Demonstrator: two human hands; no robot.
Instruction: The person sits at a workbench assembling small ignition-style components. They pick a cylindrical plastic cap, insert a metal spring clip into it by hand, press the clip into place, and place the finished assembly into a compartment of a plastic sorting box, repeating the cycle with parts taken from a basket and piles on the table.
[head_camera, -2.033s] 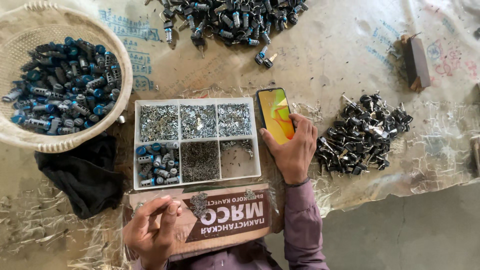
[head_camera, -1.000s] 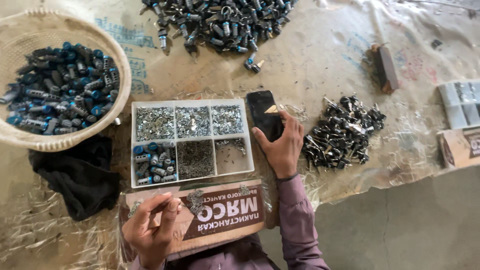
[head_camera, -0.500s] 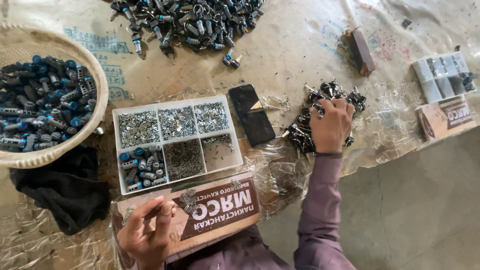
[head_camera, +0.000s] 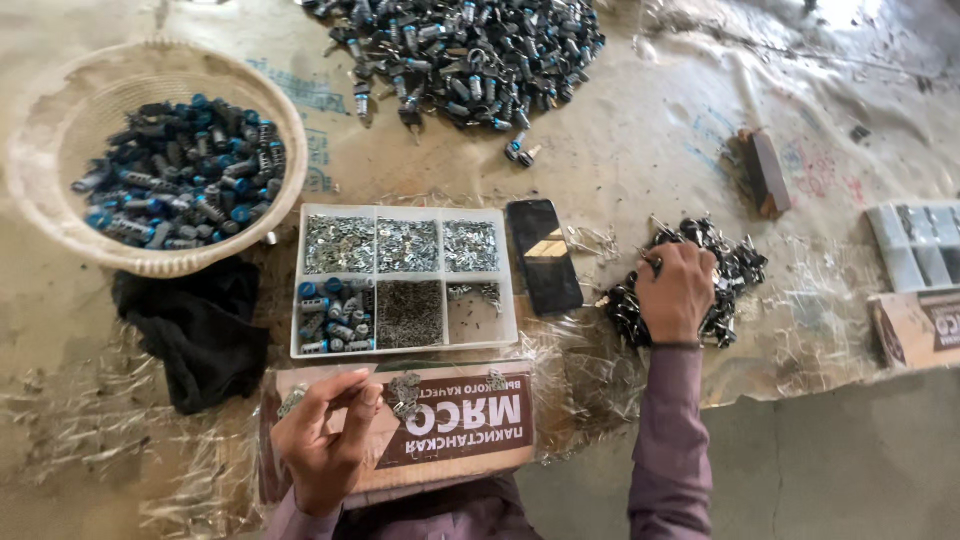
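My right hand (head_camera: 676, 290) rests on a pile of dark metal keys and rings (head_camera: 728, 272) to the right, fingers closing around some of them. My left hand (head_camera: 322, 430) hovers over a brown cardboard box (head_camera: 460, 425) near me, pinching a small silver metal piece between fingertips. A few more small metal pieces lie on the box. A white compartment tray (head_camera: 405, 280) with silver parts, dark pins and blue-capped cylinders stands between the hands. A black phone (head_camera: 544, 255) with a dark screen lies flat beside the tray.
A woven basket (head_camera: 40, 150) of blue-capped metal cylinders stands at the left. A large heap of lock cylinders (head_camera: 465, 55) lies at the top. A black cloth (head_camera: 190, 330), a brown block (head_camera: 765, 170), a grey tray (head_camera: 920, 245) and a carton (head_camera: 915, 325) are around.
My right hand let go of the lit phone, which now lies dark beside the tray, and moved right onto the key pile. The left hand stayed over the box.
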